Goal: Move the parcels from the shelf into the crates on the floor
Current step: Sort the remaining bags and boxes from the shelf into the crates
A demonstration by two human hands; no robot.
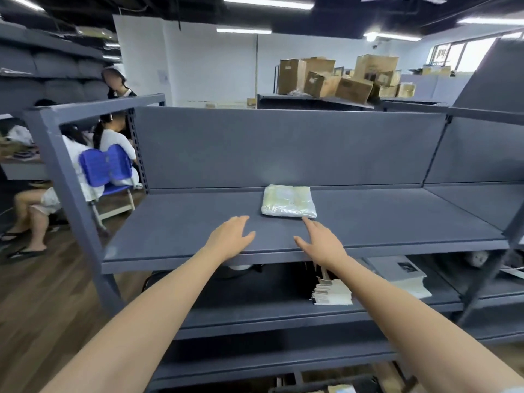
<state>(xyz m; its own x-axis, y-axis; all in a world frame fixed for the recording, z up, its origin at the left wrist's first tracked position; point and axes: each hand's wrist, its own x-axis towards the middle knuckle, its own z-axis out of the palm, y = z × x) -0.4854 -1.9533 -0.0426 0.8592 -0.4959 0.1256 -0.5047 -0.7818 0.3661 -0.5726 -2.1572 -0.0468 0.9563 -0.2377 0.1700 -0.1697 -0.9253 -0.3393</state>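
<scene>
One flat parcel [288, 201] in clear plastic wrap lies on the grey shelf board [181, 228], near the back panel. My right hand [319, 239] reaches over the shelf with straight fingers, its fingertips just short of the parcel's front right corner. My left hand [231, 236] hovers open over the board, a little to the left of the parcel and apart from it. Neither hand holds anything. No crate shows clearly; a dark edge peeks in at the bottom of the view.
The shelf below holds a stack of paper cards [331, 290] and a flat white box [397, 270]. Upright steel posts frame the shelf on both sides. People sit on blue chairs [105, 165] behind the rack at left. Cardboard boxes [340, 78] pile up at the back.
</scene>
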